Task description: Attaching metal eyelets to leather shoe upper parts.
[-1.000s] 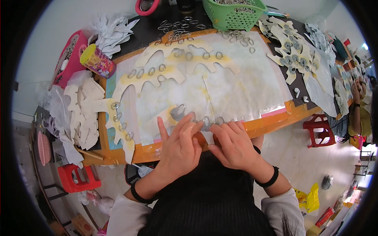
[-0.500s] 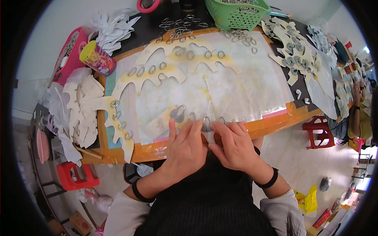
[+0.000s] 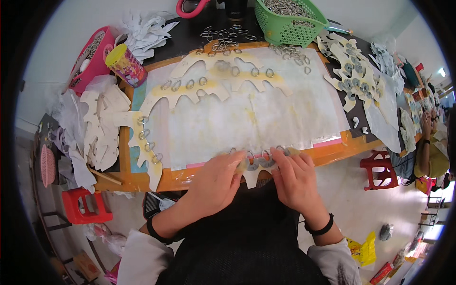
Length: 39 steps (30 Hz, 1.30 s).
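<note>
At the table's near edge, my left hand (image 3: 213, 180) and my right hand (image 3: 295, 179) hold a cream scalloped strip (image 3: 251, 179) between them. Oval metal rings (image 3: 265, 156) stand along its upper edge, with grey patches showing at their bases. My left fingertips press near the strip's left side; the right fingers pinch by a ring. Part of the strip is hidden under both hands. Beyond, similar cream strips (image 3: 187, 95) with rings and yellowish smears lie on the white sheet (image 3: 285, 114). Another ringed strip (image 3: 140, 137) hangs over the left front edge.
A green basket (image 3: 287, 31) of rings stands at the back, loose rings (image 3: 223, 45) beside it. Left are a pink basket (image 3: 90, 61), a yellow-lidded can (image 3: 126, 65) and cream pieces (image 3: 102, 128). Finished-looking strips (image 3: 354, 71) pile up right. Red stools (image 3: 87, 205) flank the table; a co-worker sits far right.
My hands have moved apart, uncovering the strip's middle with its rings and grey patches. The strip's left end no longer lies out on the sheet. The view has shifted slightly.
</note>
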Each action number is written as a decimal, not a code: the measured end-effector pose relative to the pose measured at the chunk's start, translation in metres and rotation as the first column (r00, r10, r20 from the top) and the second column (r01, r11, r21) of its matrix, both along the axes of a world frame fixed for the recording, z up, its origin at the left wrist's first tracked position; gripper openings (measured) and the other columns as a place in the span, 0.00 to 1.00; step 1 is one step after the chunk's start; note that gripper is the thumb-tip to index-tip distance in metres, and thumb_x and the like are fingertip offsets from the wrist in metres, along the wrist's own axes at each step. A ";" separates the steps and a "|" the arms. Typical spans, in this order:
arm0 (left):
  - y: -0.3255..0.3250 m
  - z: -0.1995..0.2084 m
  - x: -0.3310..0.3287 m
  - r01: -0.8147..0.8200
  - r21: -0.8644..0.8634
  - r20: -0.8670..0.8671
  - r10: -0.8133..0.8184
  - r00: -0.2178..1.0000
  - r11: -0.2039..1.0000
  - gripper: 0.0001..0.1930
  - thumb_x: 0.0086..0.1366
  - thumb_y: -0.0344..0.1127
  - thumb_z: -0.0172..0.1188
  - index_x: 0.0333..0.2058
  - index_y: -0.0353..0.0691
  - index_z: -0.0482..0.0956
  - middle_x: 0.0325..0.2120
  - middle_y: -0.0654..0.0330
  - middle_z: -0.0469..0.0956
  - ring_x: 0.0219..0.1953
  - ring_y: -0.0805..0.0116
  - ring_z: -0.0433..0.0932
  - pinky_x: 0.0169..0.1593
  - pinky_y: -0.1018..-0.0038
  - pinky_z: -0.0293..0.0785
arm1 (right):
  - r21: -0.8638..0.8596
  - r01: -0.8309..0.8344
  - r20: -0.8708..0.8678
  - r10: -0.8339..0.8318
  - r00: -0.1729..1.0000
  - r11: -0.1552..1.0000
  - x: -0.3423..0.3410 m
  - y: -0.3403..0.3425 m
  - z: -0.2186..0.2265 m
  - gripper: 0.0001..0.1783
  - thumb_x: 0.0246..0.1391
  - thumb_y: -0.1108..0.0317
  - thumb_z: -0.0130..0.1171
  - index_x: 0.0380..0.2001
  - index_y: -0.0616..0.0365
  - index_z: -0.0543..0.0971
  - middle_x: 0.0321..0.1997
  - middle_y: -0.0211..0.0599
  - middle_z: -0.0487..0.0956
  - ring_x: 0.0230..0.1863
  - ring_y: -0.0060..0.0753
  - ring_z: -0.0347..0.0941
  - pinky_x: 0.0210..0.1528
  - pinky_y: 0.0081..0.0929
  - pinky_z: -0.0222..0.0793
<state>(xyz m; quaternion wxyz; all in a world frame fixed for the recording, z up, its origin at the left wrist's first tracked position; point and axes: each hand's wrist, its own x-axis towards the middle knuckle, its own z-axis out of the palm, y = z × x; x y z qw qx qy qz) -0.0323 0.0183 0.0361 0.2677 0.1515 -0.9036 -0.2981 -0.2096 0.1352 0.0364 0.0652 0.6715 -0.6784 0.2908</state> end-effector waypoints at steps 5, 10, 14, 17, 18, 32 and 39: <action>0.002 -0.015 -0.003 0.008 -0.154 -0.024 -0.012 1.000 0.988 0.21 0.52 0.22 0.60 0.46 0.32 0.67 0.39 0.52 0.75 0.38 0.54 0.75 0.45 0.63 0.71 | 0.067 0.264 0.606 -0.249 0.755 0.962 -0.002 0.012 -0.009 0.21 0.40 0.80 0.57 0.43 0.62 0.73 0.35 0.35 0.77 0.32 0.34 0.70 0.40 0.32 0.63; -0.003 -0.011 -0.004 -0.002 -0.145 -0.021 -0.001 1.000 0.989 0.21 0.51 0.21 0.60 0.45 0.33 0.67 0.38 0.53 0.75 0.35 0.55 0.75 0.43 0.64 0.71 | -0.212 0.186 0.189 -0.147 0.971 0.959 -0.012 0.013 0.004 0.20 0.39 0.80 0.57 0.41 0.61 0.73 0.38 0.35 0.77 0.40 0.37 0.68 0.44 0.34 0.61; -0.009 -0.008 -0.008 0.050 -0.160 -0.077 -0.063 0.995 0.986 0.21 0.50 0.21 0.62 0.44 0.34 0.67 0.37 0.53 0.75 0.35 0.55 0.75 0.40 0.66 0.72 | -0.065 -0.171 0.118 0.178 0.977 0.983 0.001 -0.004 0.006 0.21 0.38 0.77 0.59 0.41 0.60 0.73 0.38 0.35 0.76 0.41 0.37 0.69 0.44 0.35 0.61; -0.013 0.000 -0.012 0.069 -0.229 -0.031 -0.078 0.996 0.971 0.23 0.48 0.21 0.62 0.44 0.34 0.67 0.37 0.52 0.75 0.34 0.55 0.75 0.37 0.66 0.71 | -0.064 -0.225 0.186 0.233 0.954 0.972 0.000 -0.008 -0.011 0.22 0.39 0.76 0.60 0.43 0.61 0.71 0.39 0.36 0.76 0.41 0.38 0.71 0.44 0.35 0.61; -0.017 0.000 -0.012 0.106 -0.242 -0.010 -0.112 0.994 0.964 0.23 0.48 0.21 0.62 0.44 0.34 0.67 0.36 0.53 0.75 0.34 0.56 0.75 0.36 0.66 0.71 | -0.071 -0.228 0.217 0.239 0.946 0.971 0.000 -0.009 -0.014 0.23 0.39 0.75 0.60 0.43 0.62 0.71 0.39 0.36 0.76 0.41 0.38 0.71 0.44 0.35 0.62; -0.035 -0.002 -0.007 0.277 -0.284 0.054 -0.273 0.961 0.918 0.15 0.49 0.21 0.61 0.37 0.35 0.71 0.29 0.57 0.76 0.31 0.61 0.74 0.35 0.71 0.69 | -0.167 -0.148 0.150 0.173 0.973 0.975 0.005 -0.006 -0.025 0.26 0.36 0.78 0.62 0.45 0.62 0.70 0.42 0.35 0.75 0.42 0.37 0.71 0.42 0.34 0.64; -0.023 0.004 -0.003 0.183 -0.175 0.087 -0.170 0.982 0.967 0.19 0.41 0.22 0.55 0.37 0.36 0.72 0.32 0.63 0.77 0.39 0.65 0.75 0.49 0.55 0.60 | -0.059 -0.092 0.048 0.095 0.994 0.994 0.013 -0.002 -0.022 0.25 0.38 0.71 0.63 0.44 0.62 0.71 0.41 0.30 0.75 0.40 0.34 0.71 0.55 0.45 0.56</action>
